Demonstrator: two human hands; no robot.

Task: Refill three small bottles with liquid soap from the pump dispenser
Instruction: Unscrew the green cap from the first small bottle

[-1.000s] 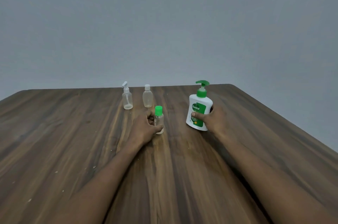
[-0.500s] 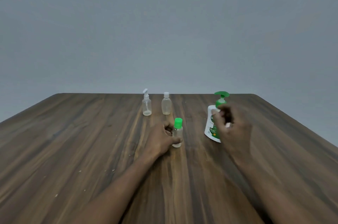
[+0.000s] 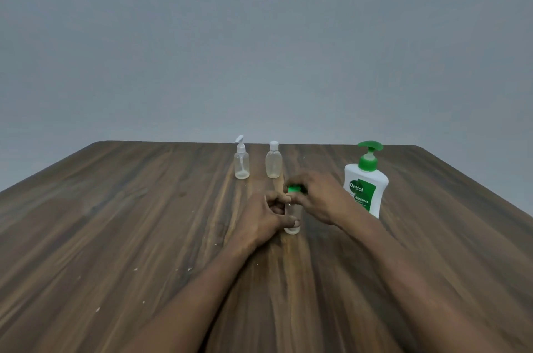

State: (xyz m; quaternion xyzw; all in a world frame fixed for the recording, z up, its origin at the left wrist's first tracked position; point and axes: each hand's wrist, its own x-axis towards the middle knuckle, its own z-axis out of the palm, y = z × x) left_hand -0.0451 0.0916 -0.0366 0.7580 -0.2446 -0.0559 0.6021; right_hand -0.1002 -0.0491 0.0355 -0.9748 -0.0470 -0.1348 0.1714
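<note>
Green-capped bottle (image 3: 294, 210), small and clear, upright on the wooden table (image 3: 115, 208), about mid-table, a little nearer than the two other small bottles. Gripped low on its body by the left hand (image 3: 259, 220), thumb laid across the near side close to the base, fingers curled round the left side. Green cap (image 3: 294, 189) pinched from above by the right hand (image 3: 320, 197), fingertips curled over it, most of the cap hidden. Cap tight or loosened: cannot tell. Farther back, side by side yet apart: clear bottle with a white pump top (image 3: 241, 162) on the left, clear bottle with a white flip cap (image 3: 273, 163) on the right, both upright, neither touched. To the right of the hands, white pump dispenser (image 3: 365, 188) with green pump head and green label, upright, just beyond the right wrist, free of both hands. Both forearms stretched out over the table from the near edge. Plain grey wall (image 3: 259, 35) behind the far edge.
</note>
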